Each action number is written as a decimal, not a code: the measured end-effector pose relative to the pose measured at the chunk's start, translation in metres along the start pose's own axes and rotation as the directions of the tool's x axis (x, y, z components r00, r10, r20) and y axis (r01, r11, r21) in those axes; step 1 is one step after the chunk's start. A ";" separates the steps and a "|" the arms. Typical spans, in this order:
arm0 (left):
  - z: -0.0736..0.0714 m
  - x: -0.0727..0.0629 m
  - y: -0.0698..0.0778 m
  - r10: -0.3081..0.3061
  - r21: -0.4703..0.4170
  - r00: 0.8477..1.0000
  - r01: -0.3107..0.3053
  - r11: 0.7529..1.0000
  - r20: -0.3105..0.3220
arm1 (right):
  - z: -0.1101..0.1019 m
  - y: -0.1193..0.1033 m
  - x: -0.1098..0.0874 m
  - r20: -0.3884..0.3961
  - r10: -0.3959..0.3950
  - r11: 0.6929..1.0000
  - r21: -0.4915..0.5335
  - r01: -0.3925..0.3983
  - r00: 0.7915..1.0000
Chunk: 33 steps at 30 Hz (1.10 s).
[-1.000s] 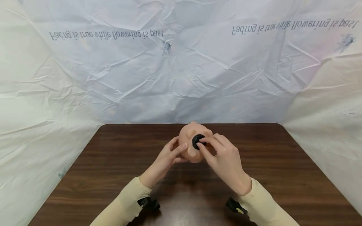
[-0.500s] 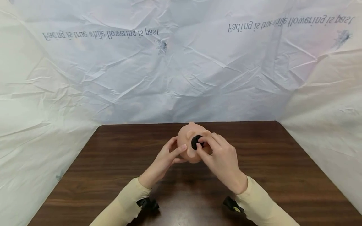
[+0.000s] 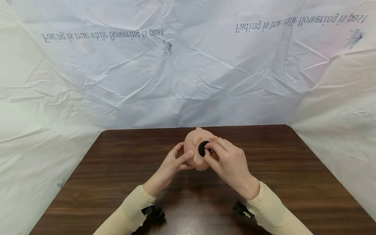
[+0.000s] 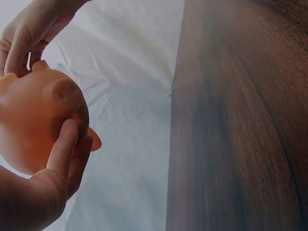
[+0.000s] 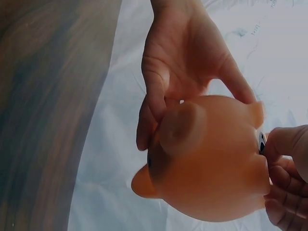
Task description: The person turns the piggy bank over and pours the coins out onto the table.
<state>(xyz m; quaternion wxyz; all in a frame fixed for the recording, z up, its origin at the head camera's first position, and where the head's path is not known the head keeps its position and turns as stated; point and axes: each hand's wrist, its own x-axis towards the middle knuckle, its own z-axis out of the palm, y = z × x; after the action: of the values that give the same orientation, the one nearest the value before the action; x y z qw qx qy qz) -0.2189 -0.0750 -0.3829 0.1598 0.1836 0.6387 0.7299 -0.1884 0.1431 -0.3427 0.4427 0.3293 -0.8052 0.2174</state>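
Note:
A pink piggy bank (image 3: pixel 190 141) is held above the table with its belly and stubby feet facing the head camera. My left hand (image 3: pixel 165 169) grips it from the left, thumb on the belly side in the head view. A round black plug (image 3: pixel 201 149) sits at the belly, and the thumb and forefinger of my right hand (image 3: pixel 235 168) pinch it. The snout and an ear of the piggy bank (image 4: pixel 29 115) show in the left wrist view. From the right wrist, the plug (image 5: pixel 262 142) appears only as a thin dark edge between the feet.
A dark brown wooden table (image 3: pixel 117 156) lies under both hands. Wrinkled pale cloth (image 3: pixel 188 75) with printed lettering hangs behind it and along both sides. Black devices are strapped at both wrists, below the cream sleeves (image 3: pixel 138 202).
The right fingers stay at the black plug and cover slightly more of its right side. The left hand keeps its grip on the piggy bank. The head view has shifted a little.

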 end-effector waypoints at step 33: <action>-0.004 -0.001 0.001 -0.004 0.091 1.000 0.005 0.996 -0.005 | -0.008 -0.001 0.004 0.038 -0.103 0.992 -0.064 0.105 0.994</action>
<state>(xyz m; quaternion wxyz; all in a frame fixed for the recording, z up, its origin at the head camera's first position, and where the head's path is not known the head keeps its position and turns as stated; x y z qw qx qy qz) -0.2200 -0.0787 -0.3828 0.1514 0.1877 0.6722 0.7000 -0.1845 0.1459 -0.3348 0.4498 0.3598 -0.8013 0.1617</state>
